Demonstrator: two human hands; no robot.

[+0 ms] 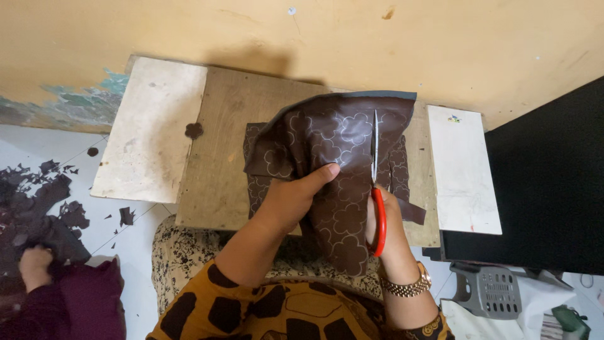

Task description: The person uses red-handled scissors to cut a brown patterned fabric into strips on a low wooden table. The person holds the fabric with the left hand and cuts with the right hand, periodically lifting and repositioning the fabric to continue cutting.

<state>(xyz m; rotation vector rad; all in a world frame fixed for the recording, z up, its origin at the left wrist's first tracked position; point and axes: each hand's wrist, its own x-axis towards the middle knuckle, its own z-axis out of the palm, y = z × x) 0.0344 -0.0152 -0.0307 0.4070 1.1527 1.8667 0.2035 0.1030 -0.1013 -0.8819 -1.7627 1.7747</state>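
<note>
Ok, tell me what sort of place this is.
Probably a small home workshop for cutting patterned sheet material. The left hand holds a brown patterned sheet over a low wooden board while the right hand works red-handled scissors; dark offcuts litter the tiled floor.

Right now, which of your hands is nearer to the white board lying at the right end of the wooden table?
Right. The right hand, working the red-handled scissors, is just left of the white board. The left hand grips the brown patterned sheet farther left, near the table's middle.
</note>
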